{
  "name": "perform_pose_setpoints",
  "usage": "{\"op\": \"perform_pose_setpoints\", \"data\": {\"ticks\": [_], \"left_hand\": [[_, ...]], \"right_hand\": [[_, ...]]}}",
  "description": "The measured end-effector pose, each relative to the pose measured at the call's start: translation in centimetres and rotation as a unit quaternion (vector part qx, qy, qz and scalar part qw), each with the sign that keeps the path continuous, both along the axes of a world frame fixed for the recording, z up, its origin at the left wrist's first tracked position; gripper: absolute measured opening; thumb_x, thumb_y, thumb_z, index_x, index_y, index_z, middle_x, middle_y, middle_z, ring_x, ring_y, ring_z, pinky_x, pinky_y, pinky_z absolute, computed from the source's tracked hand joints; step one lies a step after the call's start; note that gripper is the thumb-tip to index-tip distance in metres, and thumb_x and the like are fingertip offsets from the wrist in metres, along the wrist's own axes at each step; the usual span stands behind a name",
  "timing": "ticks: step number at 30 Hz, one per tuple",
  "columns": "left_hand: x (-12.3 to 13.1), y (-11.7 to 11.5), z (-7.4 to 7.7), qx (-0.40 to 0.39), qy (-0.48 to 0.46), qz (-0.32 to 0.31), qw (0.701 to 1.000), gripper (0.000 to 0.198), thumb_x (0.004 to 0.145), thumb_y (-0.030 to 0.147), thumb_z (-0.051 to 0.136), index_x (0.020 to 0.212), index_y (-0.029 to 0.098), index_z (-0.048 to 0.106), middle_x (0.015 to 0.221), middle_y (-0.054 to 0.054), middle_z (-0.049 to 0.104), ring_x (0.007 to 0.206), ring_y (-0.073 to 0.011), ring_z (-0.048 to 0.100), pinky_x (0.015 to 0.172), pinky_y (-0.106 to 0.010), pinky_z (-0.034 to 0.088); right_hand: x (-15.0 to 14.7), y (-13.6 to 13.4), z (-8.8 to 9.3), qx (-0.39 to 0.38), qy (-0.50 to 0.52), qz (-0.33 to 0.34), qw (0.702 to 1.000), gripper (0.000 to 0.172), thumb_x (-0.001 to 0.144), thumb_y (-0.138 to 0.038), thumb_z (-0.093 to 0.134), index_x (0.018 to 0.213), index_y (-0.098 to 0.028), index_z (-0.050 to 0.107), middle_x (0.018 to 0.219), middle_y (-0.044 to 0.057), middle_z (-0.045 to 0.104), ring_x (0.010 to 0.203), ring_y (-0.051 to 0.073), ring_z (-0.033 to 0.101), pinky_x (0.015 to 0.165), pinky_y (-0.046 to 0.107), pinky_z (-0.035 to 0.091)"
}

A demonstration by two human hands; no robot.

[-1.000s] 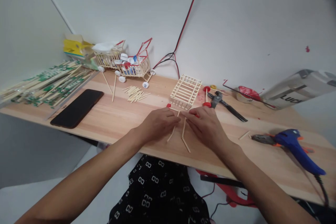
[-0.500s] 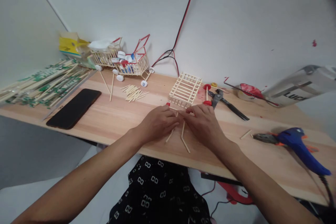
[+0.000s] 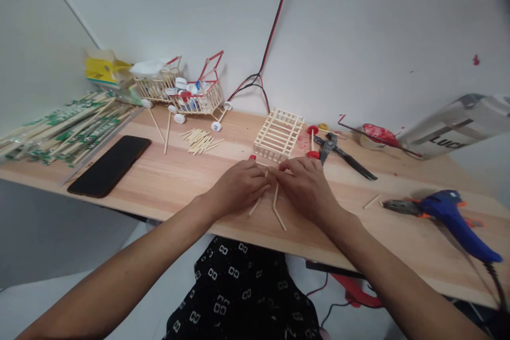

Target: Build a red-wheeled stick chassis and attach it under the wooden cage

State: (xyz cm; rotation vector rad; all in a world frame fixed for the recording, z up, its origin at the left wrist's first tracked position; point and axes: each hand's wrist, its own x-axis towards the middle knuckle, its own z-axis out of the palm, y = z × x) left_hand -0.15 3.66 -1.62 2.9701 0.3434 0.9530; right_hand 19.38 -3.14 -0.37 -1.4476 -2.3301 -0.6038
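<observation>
My left hand [image 3: 241, 187] is closed, its fingertips pinching a thin wooden stick [image 3: 255, 207] that slants down to the table. Opposite it, my right hand [image 3: 306, 185] is closed at the top of a bent piece of joined sticks [image 3: 280, 218], whose lower part points toward the table's front edge. The fingertips of both hands nearly meet, and they hide where the sticks come together. Just behind them sits a slatted stick basket [image 3: 280, 135]. A red cap [image 3: 252, 158] peeks out past my left fingers. Beyond my right hand lies a stick axle with red cap wheels [image 3: 313, 142].
Pliers [image 3: 354, 163] and a blue glue gun [image 3: 450, 218] lie to the right, near a paint-stained cup [image 3: 376, 138]. Leftward are short cut sticks [image 3: 200, 141], a phone [image 3: 109, 166], wrapped chopsticks [image 3: 59, 127] and a small stick cart [image 3: 201, 100] full of caps.
The view has shifted slightly, so everything sits a little further left. Both hands keep their places on the sticks, with hardly any visible movement.
</observation>
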Motion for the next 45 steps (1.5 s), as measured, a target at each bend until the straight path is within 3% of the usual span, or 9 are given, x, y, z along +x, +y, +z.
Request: {"op": "perform_pose_setpoints", "data": {"ticks": [8, 20, 45], "left_hand": [[0.21, -0.07, 0.14, -0.035, -0.019, -0.021, 0.999, 0.022, 0.095, 0.018, 0.045, 0.086, 0.016, 0.065, 0.090, -0.007, 0.070, 0.086, -0.0177, 0.061, 0.086, -0.037, 0.051], [0.23, 0.01, -0.15, -0.048, -0.011, -0.018, 0.999, 0.021, 0.095, 0.018, 0.045, 0.084, 0.016, 0.063, 0.087, -0.006, 0.068, 0.086, -0.0180, 0.060, 0.086, -0.038, 0.051], [0.30, -0.31, 0.27, -0.038, 0.000, -0.004, 0.999, 0.024, 0.095, 0.018, 0.045, 0.079, 0.015, 0.063, 0.085, -0.007, 0.067, 0.085, -0.0185, 0.058, 0.086, -0.037, 0.051]], "right_hand": [[-0.02, -0.01, 0.05, -0.018, 0.003, 0.001, 1.000, 0.030, 0.092, -0.016, 0.053, 0.115, -0.029, 0.066, 0.097, 0.006, 0.065, 0.090, 0.024, 0.047, 0.076, 0.039, 0.027], [-0.11, -0.08, 0.16, -0.022, 0.007, 0.000, 1.000, 0.020, 0.090, -0.017, 0.056, 0.104, -0.026, 0.068, 0.097, 0.006, 0.065, 0.089, 0.023, 0.048, 0.076, 0.039, 0.027], [-0.21, -0.26, 0.31, -0.036, 0.014, 0.000, 0.999, 0.022, 0.089, -0.016, 0.056, 0.107, -0.024, 0.067, 0.098, 0.006, 0.066, 0.090, 0.023, 0.048, 0.076, 0.038, 0.026]]}}
